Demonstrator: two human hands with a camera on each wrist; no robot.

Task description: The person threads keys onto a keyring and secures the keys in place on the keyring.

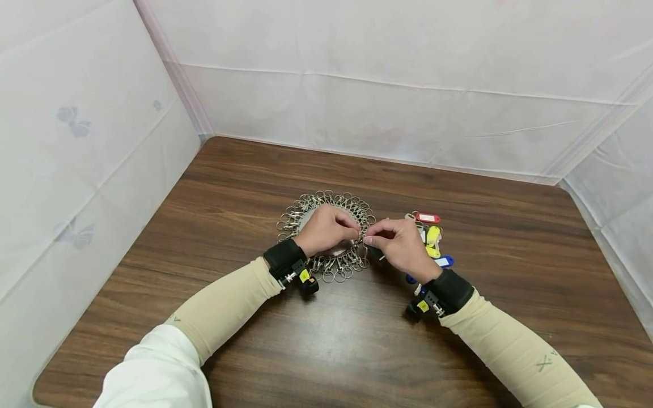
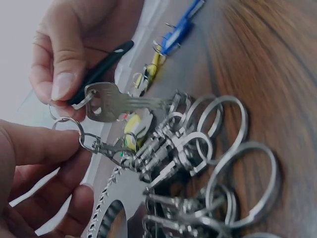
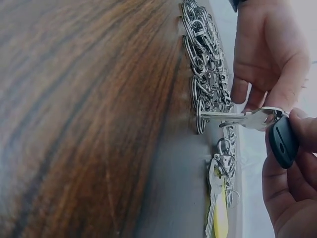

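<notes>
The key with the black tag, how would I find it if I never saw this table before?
Look at the middle of the brown wooden table, where a round ring of silver clips lies. Just right of it, the right hand pinches one silver key against a small split ring held by the left hand. Its tag is black, while the tags lying nearby are red, yellow and blue.

Table (image 1: 331, 351): dark brown wood-grain top, rounded corners, soft glare patch near front centre. White sheeting (image 1: 408, 73) encloses table on left, rear and right sides; horizontal seam runs across rear panel. Faint grey butterfly prints (image 1: 73, 122) on left panel. Lighting even, diffuse.
</notes>
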